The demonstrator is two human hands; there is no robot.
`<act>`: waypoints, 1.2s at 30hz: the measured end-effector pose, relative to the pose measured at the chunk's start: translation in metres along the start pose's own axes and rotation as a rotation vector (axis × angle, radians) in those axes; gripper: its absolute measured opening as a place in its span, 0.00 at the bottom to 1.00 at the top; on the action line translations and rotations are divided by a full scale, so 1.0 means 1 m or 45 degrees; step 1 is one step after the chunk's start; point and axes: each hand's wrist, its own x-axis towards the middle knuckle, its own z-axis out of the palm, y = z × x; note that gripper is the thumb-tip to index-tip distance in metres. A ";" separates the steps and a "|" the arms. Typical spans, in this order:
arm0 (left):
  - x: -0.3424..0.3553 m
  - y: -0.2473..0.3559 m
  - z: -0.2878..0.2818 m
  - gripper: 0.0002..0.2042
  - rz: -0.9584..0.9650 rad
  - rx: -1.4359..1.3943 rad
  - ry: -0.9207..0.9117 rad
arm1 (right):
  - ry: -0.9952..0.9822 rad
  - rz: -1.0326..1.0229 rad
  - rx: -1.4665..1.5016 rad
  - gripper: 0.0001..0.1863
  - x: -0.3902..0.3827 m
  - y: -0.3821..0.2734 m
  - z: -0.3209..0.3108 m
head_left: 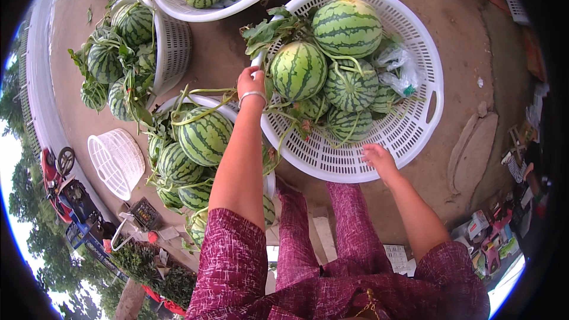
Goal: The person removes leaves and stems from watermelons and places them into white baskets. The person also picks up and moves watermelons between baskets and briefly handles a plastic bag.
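A large round white plastic basket (415, 142) stands in front of me with several striped watermelons inside, among them a big one (347, 26) at the far side and a paler one (299, 71) at the left. My left hand (251, 86), with a bracelet at the wrist, is closed round the basket's left rim beside vines and leaves. Hovering over the near right part of the basket, my right hand (379, 160) holds nothing, its fingers loosely apart. A crumpled clear plastic bag (404, 68) lies in the basket beside the watermelons.
To the left, another white basket (204, 102) is heaped with watermelons and vines. Beyond it a tilted basket (172, 47) has watermelons at its mouth. A further basket (225, 15) is at the far side. A small white basket (117, 160) sits on the ground at left.
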 end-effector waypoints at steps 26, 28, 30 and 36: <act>0.114 0.115 -0.037 0.17 0.477 1.058 -0.750 | -0.041 0.352 0.204 0.15 0.004 0.071 -0.024; 0.078 0.142 -0.039 0.16 0.413 0.751 -0.843 | -0.018 0.310 0.203 0.15 0.004 0.068 -0.026; 0.053 0.153 -0.044 0.14 0.372 0.680 -0.859 | -0.031 0.266 0.210 0.15 0.008 0.058 -0.021; 0.065 0.132 -0.052 0.14 0.345 1.281 -0.774 | -0.290 -0.110 0.137 0.18 0.059 -0.051 0.030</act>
